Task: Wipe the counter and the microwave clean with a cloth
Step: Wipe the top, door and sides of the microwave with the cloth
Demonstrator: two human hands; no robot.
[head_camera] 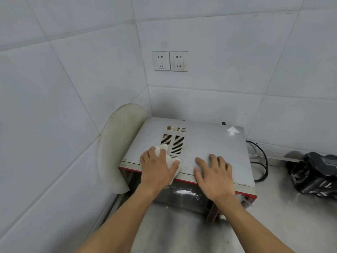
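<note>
A grey microwave [206, 143] with red trim and a dark door stands in the corner on a steel counter [273, 216]. My left hand [156, 168] presses a crumpled white cloth [170, 159] onto the front left of the microwave's top, just below the rusty vent slots [173, 143]. The hand covers most of the cloth. Fingers straight, my right hand [215, 178] rests flat on the front edge of the top, to the right of the cloth. White powder [184, 192] is smeared on the door.
A round pale board [118, 143] leans against the left wall beside the microwave. A black cable [262, 161] loops behind its right side. A black appliance [315, 174] sits at far right. Two wall sockets [170, 61] are above.
</note>
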